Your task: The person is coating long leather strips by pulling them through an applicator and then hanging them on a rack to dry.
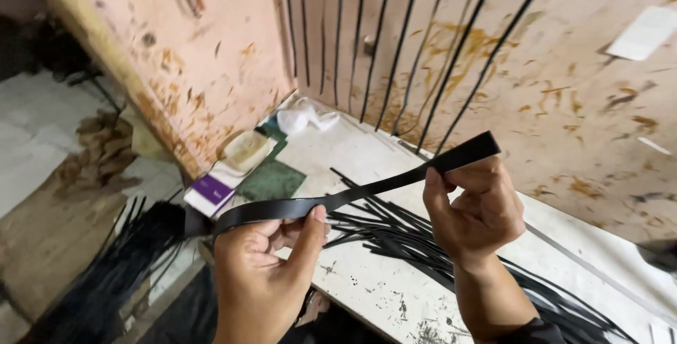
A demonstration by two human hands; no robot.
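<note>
A long flat black strap (367,189) stretches across the middle of the head view, held above a white worktable (367,287). My left hand (264,273) pinches the strap near its left end, thumb on top. My right hand (476,210) grips the strap close to its right end, which sticks out past the fingers. The strap twists slightly between the two hands. Its left tail hangs down over the table's edge.
Several loose black strips (402,234) lie spread on the table below my hands. More black strips (395,47) hang against the stained wall behind. A green mat (271,180), a small tub (247,150) and a white cloth (303,117) sit at the back left. A black bundle (134,259) lies on the floor.
</note>
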